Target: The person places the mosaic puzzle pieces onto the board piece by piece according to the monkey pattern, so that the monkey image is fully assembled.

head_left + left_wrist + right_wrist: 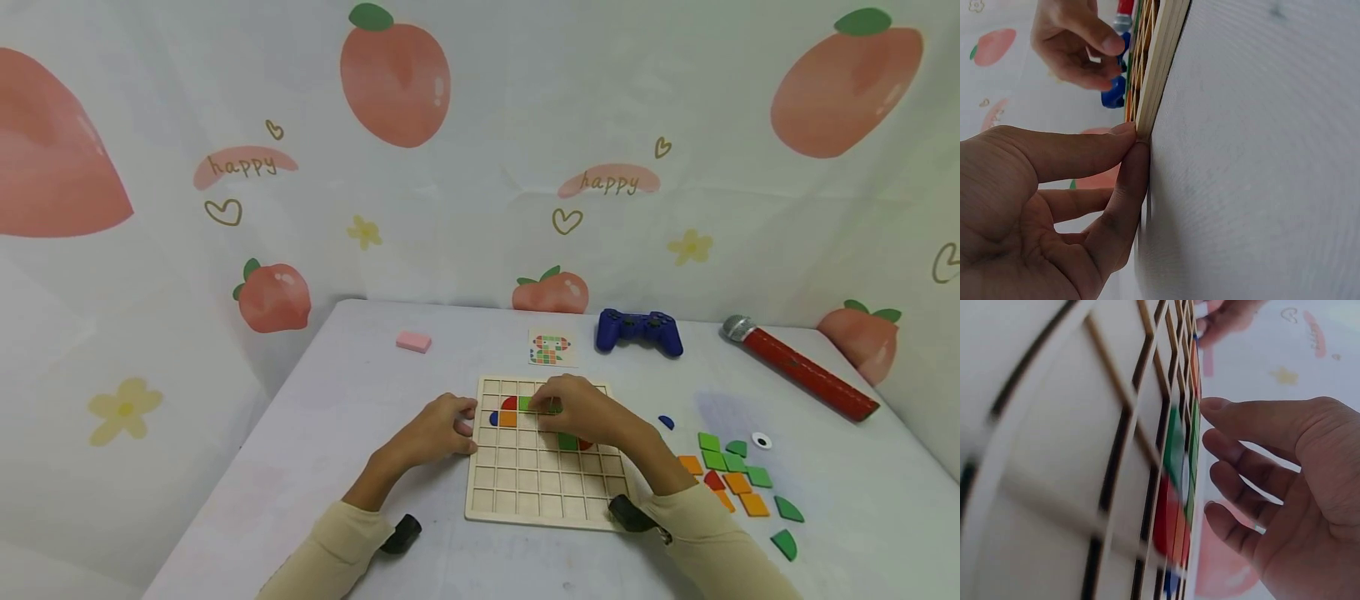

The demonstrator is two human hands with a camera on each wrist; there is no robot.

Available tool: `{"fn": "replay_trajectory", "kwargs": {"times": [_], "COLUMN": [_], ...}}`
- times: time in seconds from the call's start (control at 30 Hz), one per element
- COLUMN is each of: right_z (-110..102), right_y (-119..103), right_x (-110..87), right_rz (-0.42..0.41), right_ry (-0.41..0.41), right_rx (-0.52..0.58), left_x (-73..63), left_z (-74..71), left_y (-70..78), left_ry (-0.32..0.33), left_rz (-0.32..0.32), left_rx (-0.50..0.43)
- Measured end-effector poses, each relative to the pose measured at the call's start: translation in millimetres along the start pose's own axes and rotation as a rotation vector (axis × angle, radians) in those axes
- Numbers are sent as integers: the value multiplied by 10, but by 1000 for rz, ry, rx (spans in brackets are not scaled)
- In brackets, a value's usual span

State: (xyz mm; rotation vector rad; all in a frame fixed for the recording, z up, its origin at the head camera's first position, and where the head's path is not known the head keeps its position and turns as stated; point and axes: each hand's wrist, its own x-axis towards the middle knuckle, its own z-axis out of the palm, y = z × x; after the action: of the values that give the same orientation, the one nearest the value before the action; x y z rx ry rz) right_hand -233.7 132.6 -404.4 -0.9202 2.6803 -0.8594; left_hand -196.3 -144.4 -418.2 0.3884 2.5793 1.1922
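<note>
A square wooden grid board (517, 483) lies on the table in the head view. My left hand (438, 427) pinches its left edge between thumb and finger, as the left wrist view shows. Over the upper part of the board is my right hand (581, 408), its fingers loosely bent and, in the right wrist view, apart with nothing between them. In the board's cells sit a red quarter-round tile (509, 403), an orange square tile (507, 419), a blue half-round tile (493, 418) and green tiles (567, 442). The right hand hides some cells.
Loose green, orange and red tiles (753, 504) lie right of the board, with a white eye disc (762, 441). Behind the board are a pattern card (551, 350), a blue game controller (639, 331) and a pink block (413, 342). A red microphone (806, 371) lies far right.
</note>
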Motion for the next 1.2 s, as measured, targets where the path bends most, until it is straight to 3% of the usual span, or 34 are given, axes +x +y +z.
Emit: {"fn": "replay_trajectory", "kwargs": {"times": [0.33, 1.2], "right_z": [-205, -675], "right_y": [304, 833], "right_x": [-321, -1156], "right_rz": [102, 392], "right_ry": [48, 133], "right_rx": [5, -74], "left_x": [24, 8], "left_z": [3, 7], "left_y": [-18, -8], "left_ry": [3, 7], "left_rz": [9, -2], "left_rx": [9, 5]}}
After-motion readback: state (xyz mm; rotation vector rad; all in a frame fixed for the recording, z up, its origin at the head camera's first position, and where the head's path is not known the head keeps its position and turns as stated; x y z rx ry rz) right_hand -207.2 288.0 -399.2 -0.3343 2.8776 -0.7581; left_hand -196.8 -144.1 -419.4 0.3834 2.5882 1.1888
